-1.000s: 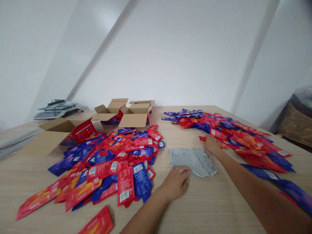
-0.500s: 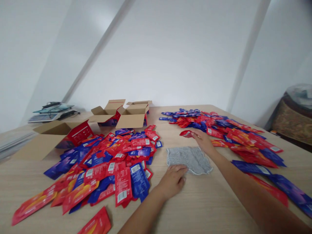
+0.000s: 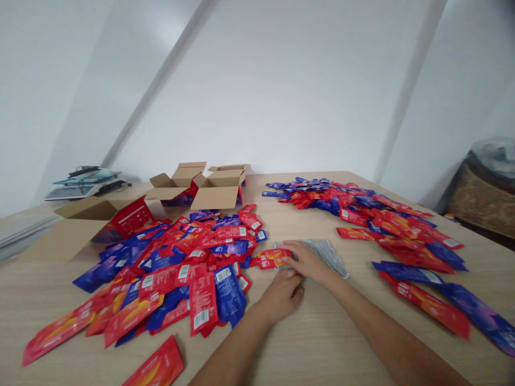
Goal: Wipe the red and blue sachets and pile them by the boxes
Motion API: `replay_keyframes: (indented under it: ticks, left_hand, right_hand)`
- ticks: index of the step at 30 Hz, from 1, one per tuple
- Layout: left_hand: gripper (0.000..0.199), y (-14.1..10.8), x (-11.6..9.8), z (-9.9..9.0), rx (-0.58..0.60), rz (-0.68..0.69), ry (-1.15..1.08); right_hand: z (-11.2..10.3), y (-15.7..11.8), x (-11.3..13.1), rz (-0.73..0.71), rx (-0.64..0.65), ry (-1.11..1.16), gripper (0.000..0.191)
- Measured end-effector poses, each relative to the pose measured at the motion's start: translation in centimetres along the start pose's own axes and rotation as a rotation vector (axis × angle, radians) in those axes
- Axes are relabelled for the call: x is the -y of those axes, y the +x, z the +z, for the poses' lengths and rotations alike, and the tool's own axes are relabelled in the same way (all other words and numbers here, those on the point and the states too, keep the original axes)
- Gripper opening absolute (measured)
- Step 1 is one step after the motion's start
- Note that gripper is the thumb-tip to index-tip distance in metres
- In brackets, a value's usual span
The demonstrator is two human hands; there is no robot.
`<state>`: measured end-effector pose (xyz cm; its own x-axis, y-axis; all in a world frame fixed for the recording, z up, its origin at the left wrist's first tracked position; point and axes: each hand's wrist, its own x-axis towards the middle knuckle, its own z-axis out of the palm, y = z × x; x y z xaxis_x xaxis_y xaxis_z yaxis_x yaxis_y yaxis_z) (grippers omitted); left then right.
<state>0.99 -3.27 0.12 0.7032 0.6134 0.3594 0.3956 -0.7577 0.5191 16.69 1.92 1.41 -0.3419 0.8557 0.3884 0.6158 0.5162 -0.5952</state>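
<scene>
A red packet with orange print (image 3: 270,259) lies at the left end of a grey cloth (image 3: 328,254) in the middle of the table. My right hand (image 3: 306,261) is closed on the packet's right end, above the cloth. Just below it, touching or nearly so, my left hand (image 3: 282,295) rests with curled fingers at the cloth's near edge; what its fingers hold, if anything, is hidden. A heap of red and blue packets (image 3: 193,252) spreads to the left, and another heap (image 3: 346,201) lies to the right.
Open cardboard boxes (image 3: 86,225) stand behind the left heap, against the back and left. Flat folders or devices (image 3: 86,182) are stacked at the far left. A patterned chair (image 3: 483,195) with a clear plastic bag (image 3: 497,155) is beyond the table's right edge.
My right hand has come left and nearer with the red packet, from beside the right heap to over the grey cloth. My left hand has barely moved.
</scene>
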Motion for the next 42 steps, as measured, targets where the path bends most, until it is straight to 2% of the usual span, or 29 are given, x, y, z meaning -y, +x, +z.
replay_keyframes:
  ticks: [2, 5, 9, 12, 14, 18, 20, 22, 25, 28, 30, 33, 35, 38, 42]
  left_hand:
    - [0.031, 0.0, 0.0, 0.0, 0.013, -0.002, 0.017]
    - [0.03, 0.1, -0.1, 0.1, 0.028, 0.009, 0.044]
    - [0.034, 0.2, -0.4, -0.1, 0.061, 0.012, 0.076]
    - [0.042, 0.2, -0.6, -0.3, 0.079, 0.021, 0.09]
    - [0.047, 0.2, -0.7, -0.4, 0.089, 0.025, 0.107]
    - [0.048, 0.0, -0.9, -0.3, 0.101, -0.044, 0.152]
    - [0.047, 0.0, -1.0, -0.2, 0.093, -0.074, 0.155]
    - [0.045, 0.0, -1.1, -0.1, 0.072, -0.064, 0.128]
    - [0.031, 0.1, -1.0, -0.2, -0.055, -0.086, 0.06]
    - [0.023, 0.1, -0.5, -0.3, -0.244, -0.208, 0.087]
    - [0.023, 0.2, -0.2, -0.3, -0.287, -0.257, 0.145]
    - [0.027, 0.3, 0.0, -0.2, -0.225, -0.268, 0.232]
    - [0.025, 0.4, -0.1, -0.2, -0.159, -0.271, 0.299]
    - [0.02, 0.3, -0.5, -0.3, -0.091, -0.286, 0.373]
    - [0.019, 0.2, -0.8, -0.4, -0.084, -0.307, 0.402]
  right_hand:
    - [0.7, 0.5, 1.1, -0.021, 0.09, -0.066, 0.046]
    - [0.9, 0.9, 1.7, -0.009, 0.142, -0.226, 0.05]
    - [0.6, 1.0, 1.4, -0.01, 0.133, -0.476, 0.032]
    - [0.3, 1.1, 0.9, 0.065, 0.09, -0.571, 0.028]
    - [-0.3, 1.0, 0.7, 0.112, 0.006, -0.521, 0.03]
    - [-2.1, 0.6, 0.5, 0.217, -0.276, -0.238, 0.035]
    - [-2.7, 0.1, 0.3, 0.288, -0.307, -0.103, 0.039]
    - [-2.8, -0.5, -0.2, 0.339, -0.213, -0.084, 0.041]
    - [-2.4, -1.4, -1.0, 0.331, -0.073, -0.312, 0.034]
    - [-1.7, -1.9, -1.2, 0.223, -0.106, -0.463, 0.041]
    - [-1.2, -2.0, -0.8, 0.148, -0.055, -0.446, 0.047]
    - [-0.3, -2.0, 0.1, 0.115, 0.135, -0.421, 0.046]
    - [-0.1, -2.1, 0.3, 0.122, 0.201, -0.434, 0.045]
    - [-0.7, -2.3, -0.4, 0.134, 0.183, -0.506, 0.045]
    - [-2.1, -2.4, -2.5, 0.285, 0.108, -0.668, 0.043]
